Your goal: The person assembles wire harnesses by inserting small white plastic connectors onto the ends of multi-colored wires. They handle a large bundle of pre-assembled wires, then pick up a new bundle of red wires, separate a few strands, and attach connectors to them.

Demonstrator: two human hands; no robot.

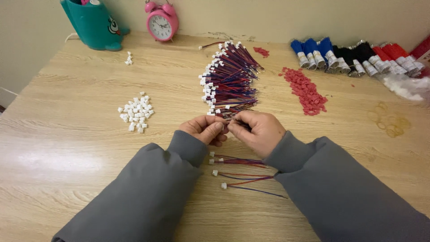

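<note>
My left hand (205, 129) and right hand (256, 130) meet at the middle of the worktop (67, 148), fingertips pressed together around a small wire lead (231, 117) that I pinch between them; the lead is mostly hidden, so I cannot tell just how each finger sits on it. It sits at the near end of the big pile of red and blue leads (230, 80) with white plugs, which fans out far from my hands. Near me, between my grey sleeves (143, 192), lie a few loose leads (242, 172), each with a white plug at its left end. To the left is a heap of white plugs (135, 113), and a few more (129, 58) lie farther off. To the right is a heap of red plugs (306, 91), and beyond it bundles of blue, black and red wire (354, 56). At the far edge stand a pink clock (161, 21) and a teal holder (94, 24)
</note>
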